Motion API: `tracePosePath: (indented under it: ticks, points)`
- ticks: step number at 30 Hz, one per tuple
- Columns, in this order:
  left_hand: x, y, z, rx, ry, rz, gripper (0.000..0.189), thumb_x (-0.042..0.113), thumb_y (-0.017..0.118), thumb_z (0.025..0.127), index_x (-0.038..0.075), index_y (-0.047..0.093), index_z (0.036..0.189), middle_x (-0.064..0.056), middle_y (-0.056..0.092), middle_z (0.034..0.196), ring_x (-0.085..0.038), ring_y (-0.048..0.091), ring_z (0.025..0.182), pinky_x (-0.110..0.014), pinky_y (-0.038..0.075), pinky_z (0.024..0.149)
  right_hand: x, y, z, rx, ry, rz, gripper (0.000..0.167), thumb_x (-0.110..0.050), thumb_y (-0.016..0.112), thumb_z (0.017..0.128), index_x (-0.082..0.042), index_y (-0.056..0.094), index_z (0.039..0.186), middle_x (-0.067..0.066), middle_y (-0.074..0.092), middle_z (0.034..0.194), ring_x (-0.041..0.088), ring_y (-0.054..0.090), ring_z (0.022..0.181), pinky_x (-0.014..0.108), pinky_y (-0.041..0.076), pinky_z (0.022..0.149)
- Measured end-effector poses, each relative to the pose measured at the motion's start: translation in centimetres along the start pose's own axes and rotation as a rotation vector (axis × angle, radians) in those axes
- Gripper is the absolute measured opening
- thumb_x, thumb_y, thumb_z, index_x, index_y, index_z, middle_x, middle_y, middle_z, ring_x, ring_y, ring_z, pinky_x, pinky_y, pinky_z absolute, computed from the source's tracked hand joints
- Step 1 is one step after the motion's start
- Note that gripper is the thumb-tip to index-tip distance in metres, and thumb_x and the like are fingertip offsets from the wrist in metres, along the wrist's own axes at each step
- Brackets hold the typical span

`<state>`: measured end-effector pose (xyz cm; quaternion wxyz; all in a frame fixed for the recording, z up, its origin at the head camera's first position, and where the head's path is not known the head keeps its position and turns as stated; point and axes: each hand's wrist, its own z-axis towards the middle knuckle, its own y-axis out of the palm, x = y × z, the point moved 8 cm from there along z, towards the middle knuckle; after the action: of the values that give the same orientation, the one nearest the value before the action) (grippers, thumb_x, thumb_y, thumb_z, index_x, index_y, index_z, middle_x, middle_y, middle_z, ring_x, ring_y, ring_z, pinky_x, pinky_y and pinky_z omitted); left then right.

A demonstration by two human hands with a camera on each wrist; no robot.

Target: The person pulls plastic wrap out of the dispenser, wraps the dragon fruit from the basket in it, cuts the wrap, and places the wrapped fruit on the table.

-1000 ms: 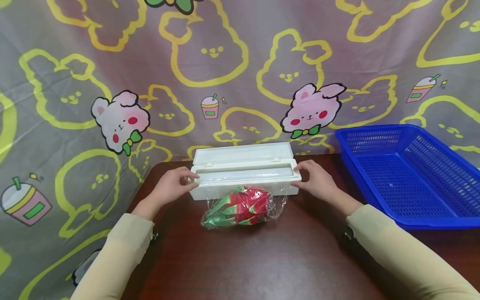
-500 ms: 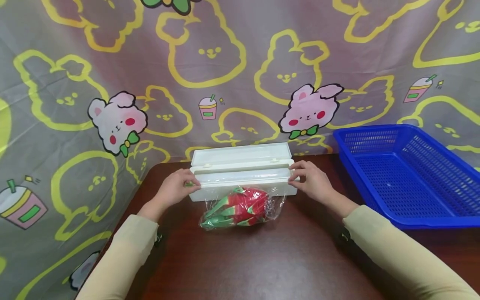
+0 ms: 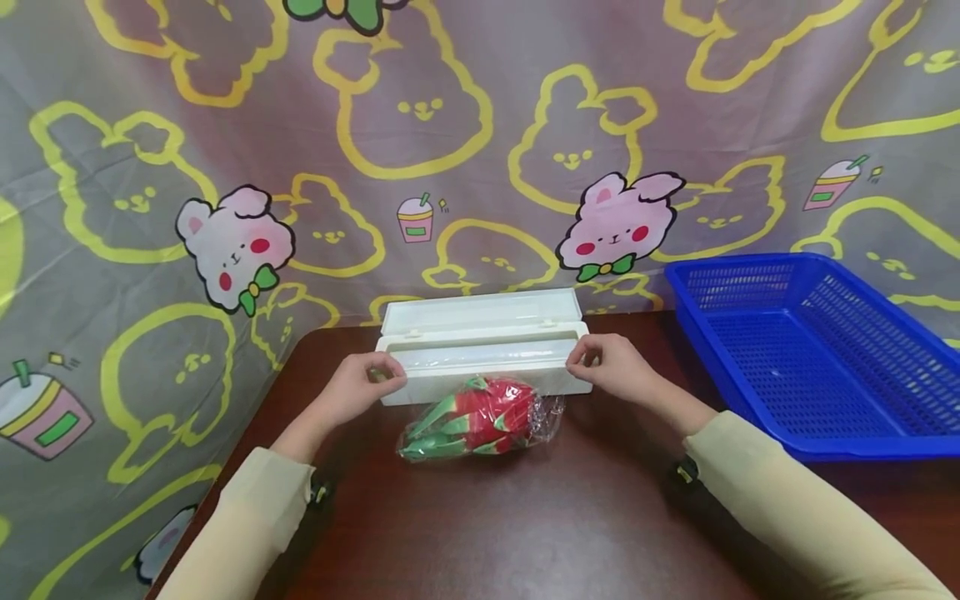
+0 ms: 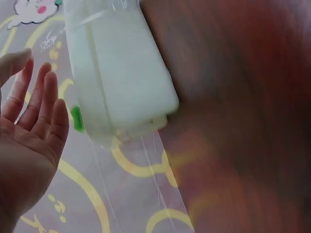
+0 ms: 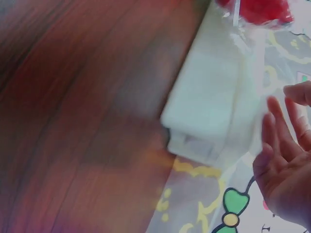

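A white cling film box (image 3: 487, 385) lies on the table with its lid (image 3: 480, 313) tipped back and a roll of cling film (image 3: 487, 355) inside. Against its front rests a red and green dragon fruit (image 3: 495, 417) wrapped in clear film. My left hand (image 3: 363, 382) is at the box's left end, thumb and forefinger pinched together. At the right end my right hand (image 3: 615, 367) has the same pinch. Both seem to hold the edge of the clear film, which is hard to see. The other fingers of each hand are loosely extended in the wrist views.
A blue perforated basket (image 3: 795, 375) stands on the right of the brown table (image 3: 495, 525). Behind the table hangs a patterned curtain (image 3: 465, 150) with bunny drawings, close to the box's lid.
Both hands have shifted from the box's ends slightly inward and toward the front, with thumb and forefinger closing into a pinch. The box and dragon fruit have barely moved.
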<state>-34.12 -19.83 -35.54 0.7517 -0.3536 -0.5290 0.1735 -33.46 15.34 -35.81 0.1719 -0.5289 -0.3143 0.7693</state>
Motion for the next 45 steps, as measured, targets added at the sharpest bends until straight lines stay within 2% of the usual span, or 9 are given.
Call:
tracePosePath:
  ticks: [4, 10, 14, 22, 26, 32, 39, 42, 45]
  points:
    - [0.6, 0.7, -1.1, -0.007, -0.021, -0.081, 0.006, 0.013, 0.075, 0.086, 0.009, 0.07, 0.089, -0.001, 0.068, 0.086, -0.021, 0.064, 0.082, -0.035, 0.053, 0.071, -0.9, 0.6, -0.4, -0.034, 0.012, 0.098, 0.006, -0.01, 0.073, 0.086, -0.006, 0.07, 0.084, 0.003, 0.067, 0.08, 0.02, 0.057, 0.074, 0.03, 0.048, 0.061]
    - [2.0, 2.7, -2.2, -0.062, 0.02, -0.163, 0.005, 0.011, 0.075, 0.086, 0.01, 0.071, 0.089, 0.0, 0.068, 0.088, -0.021, 0.067, 0.088, -0.038, 0.054, 0.079, -2.0, 1.8, -1.0, -0.046, -0.021, 0.27, 0.01, -0.006, 0.073, 0.086, 0.001, 0.067, 0.086, 0.009, 0.069, 0.08, 0.017, 0.056, 0.071, 0.025, 0.047, 0.061]
    - [2.7, 3.8, -2.7, -0.086, 0.071, -0.187, 0.005, 0.01, 0.074, 0.087, 0.009, 0.071, 0.091, 0.0, 0.068, 0.088, -0.018, 0.065, 0.088, -0.035, 0.053, 0.08, -2.7, 2.6, -1.2, -0.04, -0.042, 0.311, 0.009, -0.005, 0.072, 0.086, 0.002, 0.067, 0.087, 0.007, 0.067, 0.08, 0.016, 0.057, 0.073, 0.025, 0.049, 0.063]
    - [3.9, 5.6, -3.0, -0.1, 0.18, -0.151, 0.008, 0.009, 0.077, 0.084, 0.012, 0.072, 0.09, 0.002, 0.068, 0.093, -0.015, 0.061, 0.089, -0.034, 0.051, 0.084, -3.6, 4.1, -1.5, -0.06, -0.06, 0.251, 0.008, -0.014, 0.072, 0.089, -0.007, 0.073, 0.091, 0.001, 0.067, 0.083, 0.019, 0.058, 0.079, 0.034, 0.05, 0.069]
    - [4.0, 5.9, -3.0, -0.1, 0.18, -0.147, 0.008, 0.014, 0.078, 0.084, 0.016, 0.073, 0.09, 0.006, 0.067, 0.093, -0.013, 0.061, 0.09, -0.032, 0.052, 0.084, -4.0, 4.6, -1.6, -0.073, -0.101, 0.217, 0.009, -0.015, 0.075, 0.087, -0.01, 0.075, 0.095, -0.002, 0.067, 0.086, 0.018, 0.059, 0.081, 0.037, 0.051, 0.071]
    - [4.1, 6.4, -3.2, -0.107, 0.215, -0.148, 0.007, 0.016, 0.078, 0.083, 0.019, 0.075, 0.089, 0.009, 0.065, 0.09, -0.013, 0.061, 0.088, -0.029, 0.053, 0.084, -4.2, 5.1, -1.7, -0.055, -0.134, 0.212, 0.009, -0.012, 0.077, 0.084, -0.011, 0.075, 0.093, -0.003, 0.065, 0.086, 0.016, 0.059, 0.08, 0.033, 0.052, 0.07]
    - [4.1, 6.7, -3.2, -0.125, 0.212, -0.167, 0.006, 0.017, 0.077, 0.085, 0.016, 0.076, 0.091, 0.008, 0.065, 0.09, -0.014, 0.061, 0.088, -0.03, 0.053, 0.085, -3.7, 5.5, -1.5, -0.032, -0.056, 0.223, 0.003, -0.01, 0.075, 0.086, -0.008, 0.073, 0.087, -0.003, 0.066, 0.076, 0.014, 0.058, 0.07, 0.028, 0.049, 0.065]
    - [4.0, 6.5, -3.1, -0.109, 0.191, -0.162, 0.007, 0.02, 0.075, 0.087, 0.017, 0.075, 0.093, 0.01, 0.066, 0.09, -0.014, 0.061, 0.087, -0.032, 0.052, 0.085, -3.7, 5.3, -1.3, -0.008, -0.02, 0.2, 0.011, -0.009, 0.078, 0.083, -0.006, 0.068, 0.086, -0.001, 0.063, 0.073, 0.015, 0.056, 0.069, 0.028, 0.047, 0.062]
    - [3.8, 6.0, -2.7, -0.054, 0.169, -0.171, 0.008, 0.021, 0.074, 0.088, 0.016, 0.074, 0.094, 0.009, 0.068, 0.088, -0.013, 0.062, 0.086, -0.034, 0.052, 0.083, -3.6, 5.0, -1.1, 0.022, 0.023, 0.152, 0.023, -0.012, 0.082, 0.078, -0.005, 0.065, 0.091, 0.001, 0.061, 0.077, 0.016, 0.056, 0.071, 0.029, 0.047, 0.062]
